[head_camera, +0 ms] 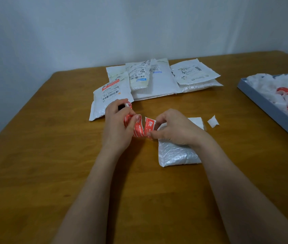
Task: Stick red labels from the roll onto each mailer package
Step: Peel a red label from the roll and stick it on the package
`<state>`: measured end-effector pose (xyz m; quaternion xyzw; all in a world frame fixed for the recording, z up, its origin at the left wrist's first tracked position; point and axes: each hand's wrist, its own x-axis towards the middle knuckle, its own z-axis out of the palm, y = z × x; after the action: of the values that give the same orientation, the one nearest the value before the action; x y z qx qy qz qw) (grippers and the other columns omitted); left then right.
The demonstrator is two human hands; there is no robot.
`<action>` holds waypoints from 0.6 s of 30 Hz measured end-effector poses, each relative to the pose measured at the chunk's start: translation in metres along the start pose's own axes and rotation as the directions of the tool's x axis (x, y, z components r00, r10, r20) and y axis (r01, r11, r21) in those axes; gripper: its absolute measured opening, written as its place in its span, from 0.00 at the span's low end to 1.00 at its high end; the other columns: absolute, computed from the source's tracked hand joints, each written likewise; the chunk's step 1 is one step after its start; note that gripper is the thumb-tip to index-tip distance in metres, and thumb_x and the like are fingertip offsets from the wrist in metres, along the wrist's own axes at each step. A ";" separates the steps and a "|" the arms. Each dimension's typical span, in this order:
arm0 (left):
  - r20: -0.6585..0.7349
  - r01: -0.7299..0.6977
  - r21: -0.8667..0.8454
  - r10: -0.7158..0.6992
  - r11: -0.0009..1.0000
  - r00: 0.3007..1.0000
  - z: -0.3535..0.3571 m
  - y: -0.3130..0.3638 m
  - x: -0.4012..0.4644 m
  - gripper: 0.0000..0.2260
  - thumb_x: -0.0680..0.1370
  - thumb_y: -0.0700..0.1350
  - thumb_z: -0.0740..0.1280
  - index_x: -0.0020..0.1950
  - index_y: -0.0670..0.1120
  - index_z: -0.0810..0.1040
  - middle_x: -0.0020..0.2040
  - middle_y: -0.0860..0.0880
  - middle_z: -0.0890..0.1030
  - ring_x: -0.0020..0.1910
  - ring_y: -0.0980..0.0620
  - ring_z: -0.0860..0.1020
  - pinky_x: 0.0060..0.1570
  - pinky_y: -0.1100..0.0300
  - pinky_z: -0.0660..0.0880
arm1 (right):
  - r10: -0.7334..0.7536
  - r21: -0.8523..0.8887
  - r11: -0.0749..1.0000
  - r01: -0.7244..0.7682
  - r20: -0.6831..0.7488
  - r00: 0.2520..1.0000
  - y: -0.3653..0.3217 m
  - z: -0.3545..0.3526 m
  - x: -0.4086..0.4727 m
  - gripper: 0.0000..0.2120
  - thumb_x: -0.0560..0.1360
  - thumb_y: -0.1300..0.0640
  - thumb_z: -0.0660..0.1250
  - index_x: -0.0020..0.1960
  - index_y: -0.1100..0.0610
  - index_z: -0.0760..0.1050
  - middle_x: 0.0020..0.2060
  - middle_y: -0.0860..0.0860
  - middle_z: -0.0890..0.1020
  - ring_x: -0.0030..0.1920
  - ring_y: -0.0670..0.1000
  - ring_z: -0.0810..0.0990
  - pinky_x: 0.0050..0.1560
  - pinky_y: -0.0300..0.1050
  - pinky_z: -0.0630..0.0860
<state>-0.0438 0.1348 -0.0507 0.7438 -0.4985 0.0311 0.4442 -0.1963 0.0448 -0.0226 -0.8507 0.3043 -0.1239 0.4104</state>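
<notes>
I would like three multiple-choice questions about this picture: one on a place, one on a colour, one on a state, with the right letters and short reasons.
1. Where does the grey shallow tray of crumpled white paper lie?
A. at the wooden table's right edge
B. in the middle
C. at the left edge

2. What colour is the label strip between the hands?
A. blue
B. red with white print
C. green

3. What does the right hand do?
A. lies flat
B. hangs idle
C. pinches the strip's end

Key: 1 A, the tray runs along the right edge; 2 B, the strip is red; 3 C, the right hand's fingers pinch the strip while the left hand holds the roll.
</notes>
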 end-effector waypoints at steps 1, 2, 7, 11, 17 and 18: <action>-0.008 -0.004 -0.002 0.004 1.000 1.000 0.000 0.000 0.000 0.04 0.77 0.45 0.70 0.45 0.51 0.76 0.66 0.49 0.71 0.68 0.55 0.63 0.62 0.62 0.60 | 0.000 -0.003 1.000 0.000 -0.002 1.000 0.000 0.000 0.000 0.09 0.70 0.51 0.76 0.47 0.55 0.83 0.49 0.46 0.80 0.50 0.44 0.76 0.37 0.35 0.70; -0.015 -0.005 -0.001 0.005 1.000 1.000 0.001 -0.001 0.001 0.03 0.77 0.45 0.69 0.46 0.51 0.77 0.66 0.49 0.71 0.67 0.55 0.63 0.62 0.62 0.60 | 0.002 0.002 1.000 -0.002 -0.002 1.000 0.000 -0.001 0.000 0.10 0.70 0.52 0.76 0.47 0.56 0.83 0.48 0.47 0.81 0.50 0.44 0.76 0.37 0.36 0.70; -0.029 0.011 0.013 -0.011 1.000 1.000 0.004 -0.003 0.003 0.06 0.77 0.48 0.68 0.49 0.47 0.80 0.65 0.50 0.71 0.65 0.60 0.61 0.60 0.65 0.59 | 0.019 0.032 0.999 -0.019 0.015 1.000 0.001 -0.002 0.000 0.07 0.70 0.54 0.76 0.46 0.55 0.84 0.43 0.48 0.84 0.46 0.45 0.81 0.43 0.40 0.76; -0.023 -0.009 -0.015 0.009 1.000 1.000 0.002 -0.004 0.003 0.09 0.79 0.49 0.66 0.52 0.46 0.80 0.64 0.49 0.71 0.63 0.60 0.62 0.58 0.71 0.59 | -0.015 0.031 0.999 0.016 -0.035 0.999 0.004 -0.001 0.002 0.05 0.73 0.52 0.73 0.41 0.53 0.81 0.43 0.47 0.83 0.46 0.44 0.81 0.43 0.37 0.76; 0.093 0.011 -0.071 -0.005 0.997 0.996 -0.007 -0.008 0.000 0.08 0.77 0.43 0.69 0.52 0.54 0.74 0.63 0.58 0.66 0.66 0.60 0.61 0.66 0.53 0.67 | -0.068 -0.016 0.998 0.067 -0.095 0.993 0.009 0.007 0.009 0.06 0.74 0.50 0.71 0.42 0.52 0.80 0.42 0.47 0.82 0.45 0.43 0.80 0.45 0.40 0.79; 0.096 0.002 -0.058 0.003 0.998 0.995 -0.008 -0.008 0.000 0.09 0.77 0.42 0.69 0.52 0.54 0.74 0.65 0.56 0.66 0.66 0.60 0.61 0.67 0.52 0.67 | -0.071 -0.017 0.997 0.070 -0.080 0.994 0.009 0.008 0.009 0.06 0.73 0.49 0.72 0.42 0.52 0.80 0.41 0.46 0.82 0.44 0.42 0.80 0.41 0.36 0.77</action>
<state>-0.0345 0.1409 -0.0513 0.7311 -0.5202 -0.0188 0.4410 -0.1893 0.0399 -0.0352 -0.8581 0.2912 -0.1701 0.3873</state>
